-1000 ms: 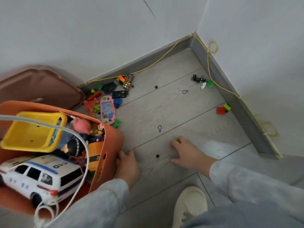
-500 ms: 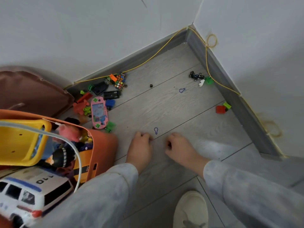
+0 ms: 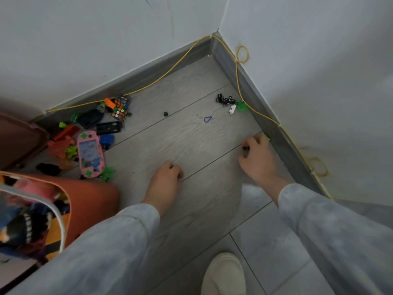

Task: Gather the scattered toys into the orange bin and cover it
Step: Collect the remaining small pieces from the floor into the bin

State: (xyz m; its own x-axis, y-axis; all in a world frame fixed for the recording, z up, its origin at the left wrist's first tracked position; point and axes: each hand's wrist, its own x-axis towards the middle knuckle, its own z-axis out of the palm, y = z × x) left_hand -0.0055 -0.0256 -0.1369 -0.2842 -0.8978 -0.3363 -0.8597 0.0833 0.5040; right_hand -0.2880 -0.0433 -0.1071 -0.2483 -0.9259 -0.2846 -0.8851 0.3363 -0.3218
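Gathering step, mid-course: the bin (image 3: 95,194) already holds toys, while many remain on the floor. The right hand (image 3: 258,160), well to the bin's right, curls its fingers onto a green block (image 3: 266,137); the left hand (image 3: 167,177), nearer the bin, rests knuckles-down as a closed fist, contents hidden. Still loose: a pile just beyond the bin, including a pink game (image 3: 90,153) and a cube (image 3: 120,107), and, farther right of the bin, a blue loop (image 3: 207,119) and a black car (image 3: 225,100). Next move, by judgement: lift the block, carry both handfuls to the bin, then clear the pile; covering comes last. Against half a second earlier: the right hand has left the left hand's side, reaching away from the bin; the red block by the green one is now hidden beneath it; a second loop before the left hand is gone from the floor
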